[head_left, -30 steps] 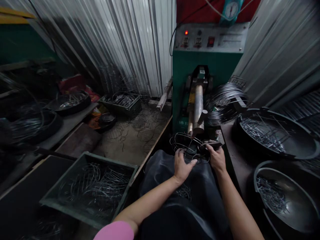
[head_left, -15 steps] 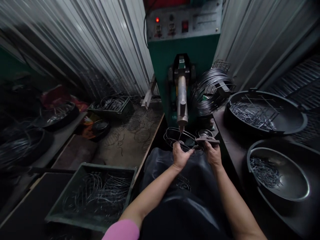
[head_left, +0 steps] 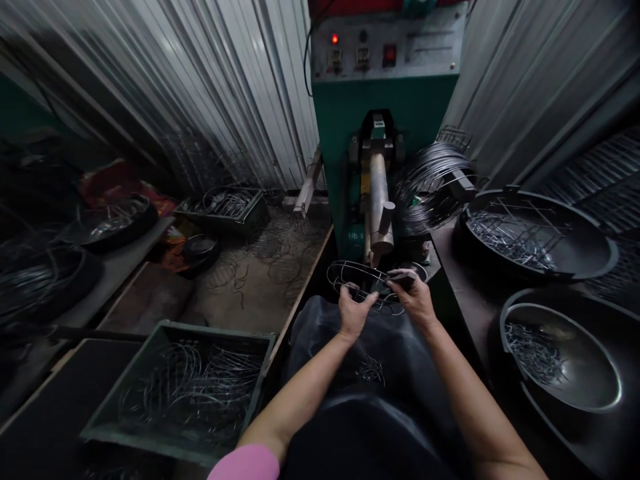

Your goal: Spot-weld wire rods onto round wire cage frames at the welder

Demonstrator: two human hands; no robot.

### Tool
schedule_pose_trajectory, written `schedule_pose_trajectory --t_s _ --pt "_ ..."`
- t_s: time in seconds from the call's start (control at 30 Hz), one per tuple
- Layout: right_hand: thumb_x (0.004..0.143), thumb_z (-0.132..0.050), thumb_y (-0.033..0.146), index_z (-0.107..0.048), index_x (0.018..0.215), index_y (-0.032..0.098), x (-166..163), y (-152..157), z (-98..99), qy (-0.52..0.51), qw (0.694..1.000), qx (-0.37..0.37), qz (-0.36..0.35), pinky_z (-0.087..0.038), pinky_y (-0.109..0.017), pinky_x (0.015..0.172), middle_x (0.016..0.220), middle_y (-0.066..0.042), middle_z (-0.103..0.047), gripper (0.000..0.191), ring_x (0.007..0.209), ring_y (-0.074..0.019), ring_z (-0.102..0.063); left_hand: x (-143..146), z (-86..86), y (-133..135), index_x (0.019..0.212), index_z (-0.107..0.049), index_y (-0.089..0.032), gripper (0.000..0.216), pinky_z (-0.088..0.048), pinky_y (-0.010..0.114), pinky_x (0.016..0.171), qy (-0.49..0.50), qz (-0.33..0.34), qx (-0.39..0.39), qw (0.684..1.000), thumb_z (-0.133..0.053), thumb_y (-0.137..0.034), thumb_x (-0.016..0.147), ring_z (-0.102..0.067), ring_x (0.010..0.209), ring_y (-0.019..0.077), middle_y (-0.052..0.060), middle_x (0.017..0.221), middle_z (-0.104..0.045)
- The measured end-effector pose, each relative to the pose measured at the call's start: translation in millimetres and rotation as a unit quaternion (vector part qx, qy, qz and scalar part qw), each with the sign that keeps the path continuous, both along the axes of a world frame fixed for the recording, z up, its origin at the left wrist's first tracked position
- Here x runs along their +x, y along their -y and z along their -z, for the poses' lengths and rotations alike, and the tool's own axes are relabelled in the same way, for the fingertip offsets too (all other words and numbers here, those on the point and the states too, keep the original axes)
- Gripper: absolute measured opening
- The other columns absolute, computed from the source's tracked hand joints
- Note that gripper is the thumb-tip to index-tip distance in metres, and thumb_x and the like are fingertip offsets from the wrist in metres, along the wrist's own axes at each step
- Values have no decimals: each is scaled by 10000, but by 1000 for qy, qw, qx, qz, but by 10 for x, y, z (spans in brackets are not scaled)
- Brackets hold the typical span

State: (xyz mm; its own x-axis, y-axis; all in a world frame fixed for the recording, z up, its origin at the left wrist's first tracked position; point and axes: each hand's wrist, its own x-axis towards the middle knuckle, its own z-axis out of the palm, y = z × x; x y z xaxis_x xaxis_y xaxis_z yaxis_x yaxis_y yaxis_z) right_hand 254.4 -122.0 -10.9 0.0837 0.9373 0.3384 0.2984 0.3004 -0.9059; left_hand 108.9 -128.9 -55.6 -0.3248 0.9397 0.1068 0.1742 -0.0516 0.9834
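Observation:
My left hand (head_left: pixel 354 313) is closed on the near side of a round wire frame (head_left: pixel 356 265), thumb pointing right. The frame is made of thin bent rods and hangs just below the electrode tip of a green spot welder (head_left: pixel 379 207); whether they touch I cannot tell. My right hand (head_left: pixel 420 305) grips a dark flat block (head_left: pixel 405 278) at the frame's right side. Its fingertips are partly hidden behind the block. A small round metal dish (head_left: pixel 419 268) sits behind my right hand. Loose bent wires (head_left: pixel 371 370) lie on the dark apron over my lap.
A wire coil (head_left: pixel 433 180) hangs right of the welder. Two wide pans, an upper one (head_left: pixel 590 263) and a lower one (head_left: pixel 595 347), hold short wire pieces at right. A green crate (head_left: pixel 165 437) of bent wires stands at left. Wire scraps litter the floor (head_left: pixel 265 287).
My right hand and the dark block have moved left, closer to the wire frame and my left hand. The frame sits slightly lower and left relative to the electrode. The whole view has shifted.

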Motion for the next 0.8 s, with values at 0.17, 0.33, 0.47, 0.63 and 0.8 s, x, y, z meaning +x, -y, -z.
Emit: schedule_pose_trajectory --t_s 0.17,0.33,0.47,0.63,0.8 --pt "751 -651 418 -607 896 221 -22 -20 -40 57 998 12 -14 -477 -339 795 905 -47 -659 249 841 -206 -623 -35 -67 -32 806 -491 -177 387 -412 281 724 18 5 -11 1000 -762 -317 569 -527 730 136 0 768 -544" --pt "775 -611 445 -609 885 218 -75 -104 -73 111 993 23 33 -480 -320 714 828 -42 -657 252 752 -199 -615 -52 -68 -118 802 -487 -176 395 -406 282 724 14 -5 -14 1000 -772 -290 554 -525 725 134 -2 768 -546" --pt "771 -602 464 -596 871 216 -119 -200 -82 139 989 43 41 -478 -332 728 829 -51 -656 267 760 -208 -611 -62 -49 -186 797 -478 -174 385 -408 269 701 32 -4 -12 999 -763 -299 570 -523 710 126 -9 753 -535" --pt "774 -590 444 -580 864 221 -143 -230 -78 146 987 49 44 -477 -334 726 824 -51 -652 241 753 -208 -610 -44 -68 -182 787 -470 -181 392 -407 272 706 28 -29 -9 999 -771 -278 556 -510 715 127 -9 755 -526" --pt "770 -590 455 -575 889 225 -116 -206 -110 119 992 28 5 -476 -329 724 829 -41 -659 259 775 -206 -612 -26 -67 -151 784 -467 -186 397 -410 285 718 19 -35 -9 999 -774 -288 554 -517 720 137 -6 753 -533"
